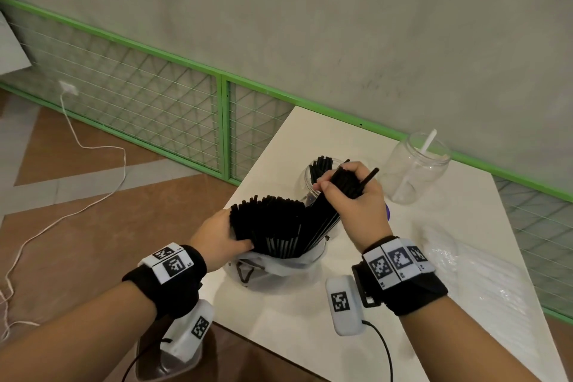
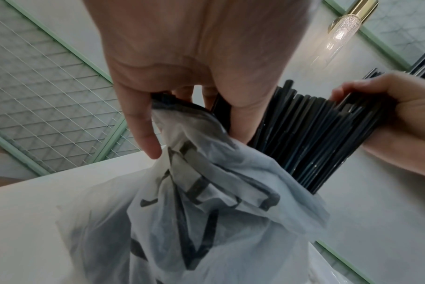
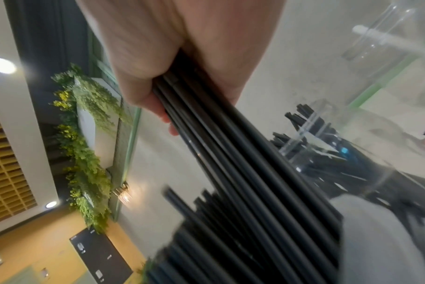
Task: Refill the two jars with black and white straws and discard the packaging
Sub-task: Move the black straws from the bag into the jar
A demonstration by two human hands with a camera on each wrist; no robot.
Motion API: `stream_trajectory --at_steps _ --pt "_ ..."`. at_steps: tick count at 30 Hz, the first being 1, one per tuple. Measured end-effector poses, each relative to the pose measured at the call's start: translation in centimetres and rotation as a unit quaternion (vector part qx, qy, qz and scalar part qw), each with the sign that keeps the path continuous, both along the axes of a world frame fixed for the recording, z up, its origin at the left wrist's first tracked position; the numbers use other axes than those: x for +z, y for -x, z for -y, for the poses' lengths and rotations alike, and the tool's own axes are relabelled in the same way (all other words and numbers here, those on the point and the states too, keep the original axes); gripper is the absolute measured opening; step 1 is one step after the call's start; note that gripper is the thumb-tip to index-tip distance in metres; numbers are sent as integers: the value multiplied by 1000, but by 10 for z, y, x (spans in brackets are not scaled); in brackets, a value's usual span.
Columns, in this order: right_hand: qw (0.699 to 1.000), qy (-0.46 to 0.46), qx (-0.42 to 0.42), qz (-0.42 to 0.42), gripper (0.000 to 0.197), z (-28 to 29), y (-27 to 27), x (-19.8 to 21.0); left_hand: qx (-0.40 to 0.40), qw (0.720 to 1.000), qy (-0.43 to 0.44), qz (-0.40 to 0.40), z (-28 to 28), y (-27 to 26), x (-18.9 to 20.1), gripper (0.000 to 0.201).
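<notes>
From the head view, your right hand [image 1: 353, 195] has its fingers curled tight round a handful of black straws [image 1: 328, 208], lifting them toward the jar of black straws [image 1: 313, 177] that stands just behind on the desk [image 1: 310, 319]. Your left hand [image 1: 223, 236] steadies the rest of the bundle [image 1: 269, 226], which stands in the white plastic bag [image 1: 279, 270]. The second jar [image 1: 415, 170], well to the right, holds a single white straw [image 1: 429, 141], so by the look of it the white refill has not begun; clear wrapping [image 1: 465, 263] lies on the desk, not yet discarded.

From the left wrist, your fingers [image 2: 143, 134] pinch the bag's bunched rim [image 2: 182, 134] against the straws.

From the right wrist, your fingers [image 3: 163, 113] wrap the handful [image 3: 231, 153], with the partly filled jar [image 3: 316, 134] just beyond. Black filling is underway; much remains in the bag.
</notes>
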State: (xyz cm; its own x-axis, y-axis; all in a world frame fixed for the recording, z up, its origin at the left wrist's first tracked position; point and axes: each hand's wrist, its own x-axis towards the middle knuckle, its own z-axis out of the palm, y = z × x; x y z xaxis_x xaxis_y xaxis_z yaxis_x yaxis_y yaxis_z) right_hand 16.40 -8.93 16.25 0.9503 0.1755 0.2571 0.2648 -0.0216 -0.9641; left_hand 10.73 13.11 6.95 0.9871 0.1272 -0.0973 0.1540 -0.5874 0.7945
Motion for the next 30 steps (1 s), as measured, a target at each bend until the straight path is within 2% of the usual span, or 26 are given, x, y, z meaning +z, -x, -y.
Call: stream_trajectory --at_steps 3,10,15,22,30 --pt "999 -32 11 21 28 5 -6 19 1 1000 3 4 -1 -1 1 41" --pt "995 -99 4 11 23 22 -18 49 -5 1000 -7 -2 -1 -3 4 41" --pt "997 -71 4 9 23 29 -18 56 -9 1000 -6 -10 -1 -4 6 37" --pt "997 -80 -10 16 26 44 -19 74 -6 1000 -6 -6 1 -4 10 26" --pt "995 -95 -19 35 23 60 -27 91 3 1000 -17 -16 0 -6 7 32"
